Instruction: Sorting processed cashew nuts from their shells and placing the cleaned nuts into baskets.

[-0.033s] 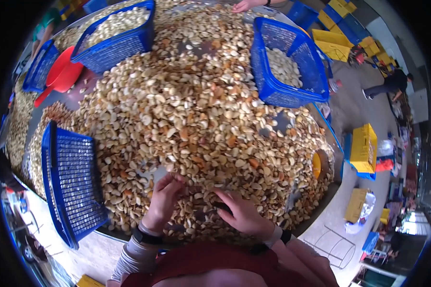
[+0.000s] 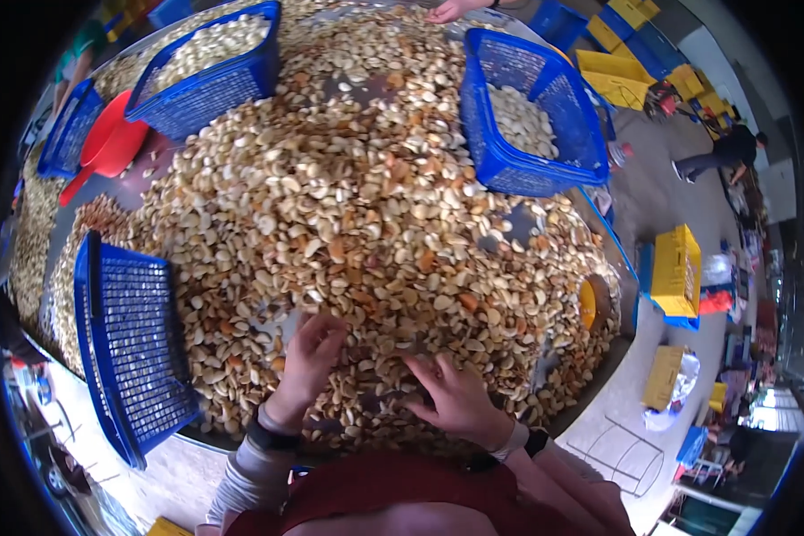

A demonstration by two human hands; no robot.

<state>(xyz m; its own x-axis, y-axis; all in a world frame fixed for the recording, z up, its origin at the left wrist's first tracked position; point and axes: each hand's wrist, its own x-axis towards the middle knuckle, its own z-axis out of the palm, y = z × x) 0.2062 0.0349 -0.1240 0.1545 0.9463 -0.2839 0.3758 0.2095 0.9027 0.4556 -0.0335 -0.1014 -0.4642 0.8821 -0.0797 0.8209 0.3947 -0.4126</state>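
Observation:
A wide heap of pale and tan clove-like or nut-like pieces (image 2: pixel 357 214), with some orange-brown ones among them, covers the table in front of me. Over its near part, my left hand (image 2: pixel 311 362) has its fingers curled in together; whatever lies between the tips is too small to make out. To its right, low over the same pieces, my right hand (image 2: pixel 460 397) has its thumb and forefinger apart, the forefinger reaching toward the left hand. I see nothing held between them. Dark bands circle both wrists.
A blue basket (image 2: pixel 134 344) leans at the left edge. Blue baskets holding whiter pieces stand at the far left (image 2: pixel 210 94) and far right (image 2: pixel 538 174), with a red scoop (image 2: pixel 116 138) near the former. Another person's hand (image 2: pixel 454 11) reaches in at the far edge. Yellow crates (image 2: pixel 674 272) sit off the table's right.
My right hand's fingers have spread, and the dark thing seen between thumb and forefinger no longer shows. My left fingers have shifted slightly. The whole view has moved a little.

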